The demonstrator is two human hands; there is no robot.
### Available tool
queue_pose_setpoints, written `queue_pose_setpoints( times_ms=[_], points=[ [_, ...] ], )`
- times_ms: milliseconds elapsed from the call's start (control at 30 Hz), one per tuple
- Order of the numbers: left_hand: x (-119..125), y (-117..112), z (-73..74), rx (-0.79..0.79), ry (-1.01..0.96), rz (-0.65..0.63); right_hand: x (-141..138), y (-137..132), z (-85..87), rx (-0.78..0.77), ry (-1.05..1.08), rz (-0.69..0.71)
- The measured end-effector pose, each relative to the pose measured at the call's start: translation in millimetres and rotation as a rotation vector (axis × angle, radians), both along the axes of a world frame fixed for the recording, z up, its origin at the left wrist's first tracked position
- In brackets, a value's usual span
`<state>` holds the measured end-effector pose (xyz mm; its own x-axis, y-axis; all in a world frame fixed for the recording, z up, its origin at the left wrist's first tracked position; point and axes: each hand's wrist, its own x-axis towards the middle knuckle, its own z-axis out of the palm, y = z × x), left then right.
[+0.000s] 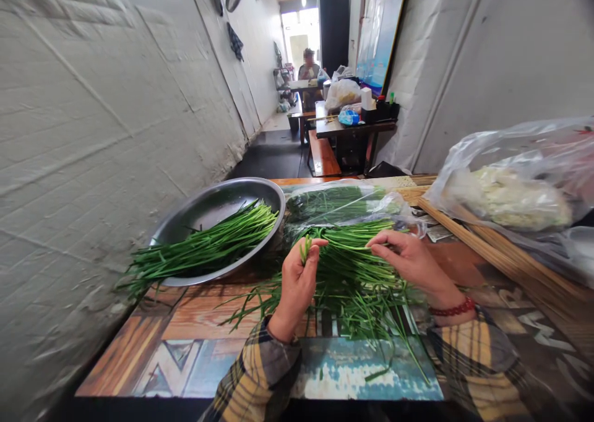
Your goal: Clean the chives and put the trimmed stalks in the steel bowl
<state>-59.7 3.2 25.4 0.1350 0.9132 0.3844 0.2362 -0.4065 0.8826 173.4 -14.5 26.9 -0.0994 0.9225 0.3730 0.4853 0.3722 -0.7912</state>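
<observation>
My left hand (297, 279) is closed in a pinch on the pale ends of a few green chive stalks (305, 247), held upright. My right hand (408, 258) pinches a single chive stalk (352, 247) that runs across toward the left hand. Both hands hover over a loose pile of chives (357, 286) spread on the patterned table (185, 348). To the left, a round metal basin (208, 208) holds a neat bundle of chives (204, 249) whose tips hang over its rim.
A clear plastic bag of more chives (334, 202) lies behind the pile. Another plastic bag with pale vegetables (510, 193) sits at right beside bamboo skewers (487, 242). A white wall runs along the left. A person (309, 66) sits at a far table.
</observation>
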Motion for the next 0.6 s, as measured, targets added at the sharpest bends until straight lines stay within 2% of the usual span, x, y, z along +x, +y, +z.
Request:
queue_pose_setpoints(
  times_ms=[133, 267, 433, 500, 600],
  points=[
    [2, -2, 5.0, 0.026, 0.02, -0.07, -8, -2, -3.8, -0.059, 0.193, 0.104],
    [7, -4, 5.7, 0.032, 0.043, -0.202, -13, -3, -12.1, -0.08, 0.365, 0.183],
    [12, -4, 2.5, 0.02, 0.111, -0.303, -21, -4, -11.0, -0.119, 0.349, 0.252],
    [12, -3, 1.7, -0.012, 0.11, -0.331, -25, -4, -10.9, -0.135, 0.332, 0.191],
    [13, -1, -1.6, -0.082, 0.078, -0.362, -29, -1, -14.5, -0.107, 0.308, -0.005]
  ],
)
